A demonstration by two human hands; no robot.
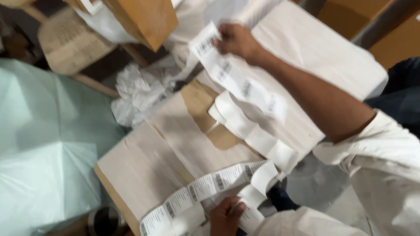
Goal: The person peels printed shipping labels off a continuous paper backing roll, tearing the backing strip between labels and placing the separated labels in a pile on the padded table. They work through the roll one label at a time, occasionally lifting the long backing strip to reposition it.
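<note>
My right hand reaches out at the top and pinches the end of a strip of white barcode labels, which hangs down over a pale cardboard box. At the bottom, my left hand grips a second strip of printed labels that runs left along the box's near edge. Between the two strips lies a loose, curling band of blank white backing paper. A torn brown patch shows on the box top. White sleeves cover both my arms.
A pale green plastic sheet fills the left. Crumpled white plastic lies beside the box. A brown cardboard carton and a wooden stool stand at the top left, more cartons at the top right. A round metal object sits below.
</note>
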